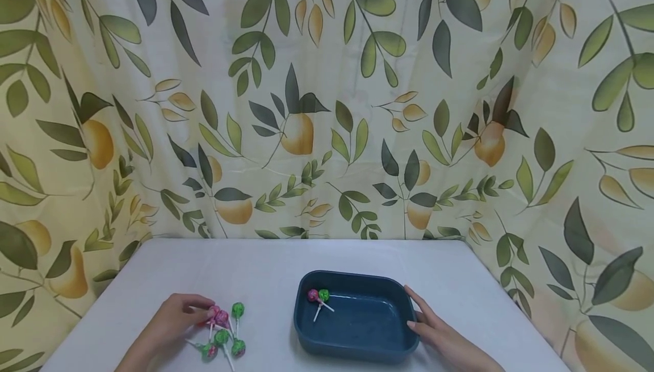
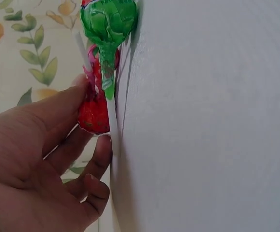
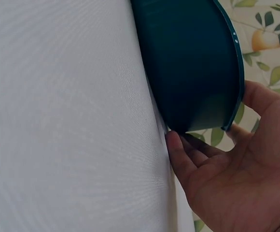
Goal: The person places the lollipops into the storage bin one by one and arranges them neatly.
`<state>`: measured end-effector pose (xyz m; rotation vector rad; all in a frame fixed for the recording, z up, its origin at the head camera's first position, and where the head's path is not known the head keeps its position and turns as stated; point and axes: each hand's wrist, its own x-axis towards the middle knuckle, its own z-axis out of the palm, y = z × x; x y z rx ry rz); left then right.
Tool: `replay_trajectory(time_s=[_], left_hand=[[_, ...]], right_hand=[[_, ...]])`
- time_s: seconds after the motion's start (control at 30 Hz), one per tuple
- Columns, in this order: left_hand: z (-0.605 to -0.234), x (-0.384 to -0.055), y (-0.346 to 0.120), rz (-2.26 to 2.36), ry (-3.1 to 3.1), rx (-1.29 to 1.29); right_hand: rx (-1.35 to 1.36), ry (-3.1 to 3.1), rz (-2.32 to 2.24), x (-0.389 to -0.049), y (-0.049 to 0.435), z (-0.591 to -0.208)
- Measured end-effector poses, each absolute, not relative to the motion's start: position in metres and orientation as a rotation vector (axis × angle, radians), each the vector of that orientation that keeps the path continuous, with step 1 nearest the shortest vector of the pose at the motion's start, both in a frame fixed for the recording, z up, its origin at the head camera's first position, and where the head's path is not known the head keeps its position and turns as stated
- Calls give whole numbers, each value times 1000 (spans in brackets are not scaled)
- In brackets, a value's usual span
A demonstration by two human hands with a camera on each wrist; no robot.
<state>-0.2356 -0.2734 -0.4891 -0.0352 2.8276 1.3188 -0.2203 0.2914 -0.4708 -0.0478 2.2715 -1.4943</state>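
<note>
At the left of the head view my left hand (image 1: 171, 318) reaches into a loose group of pink, red and green lollipops. Its thumb and fingers pinch a red-wrapped lollipop (image 2: 94, 116), seen in the left wrist view behind a green lollipop (image 2: 108, 21). Pink lollipops (image 1: 222, 318) lie right by the fingertips. My right hand (image 1: 441, 332) holds the right end of a dark blue rectangular container (image 1: 363, 326), its digits spread between rim and base. Inside the container's left end lie a pink lollipop (image 1: 313, 295) and a green lollipop (image 1: 324, 295).
Both the container and the loose lollipops are on a white table (image 1: 265, 258). More green lollipops (image 1: 238, 310) lie to the right of the left hand, their white sticks pointing various ways. A leaf-and-fruit patterned curtain (image 1: 327, 179) hangs behind the table and along its sides.
</note>
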Motion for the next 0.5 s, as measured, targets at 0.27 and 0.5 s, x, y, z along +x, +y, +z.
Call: replay_trajectory(time_s=[0.27,0.5], left_hand=[[-489,-235,-266,1327,2830,-83],[-489,-234,-265,1291,2849,-68]], right_hand=[[-30,2280,-1492,-220,292,-472],[-13,2267,-1519,-221,291,-474]])
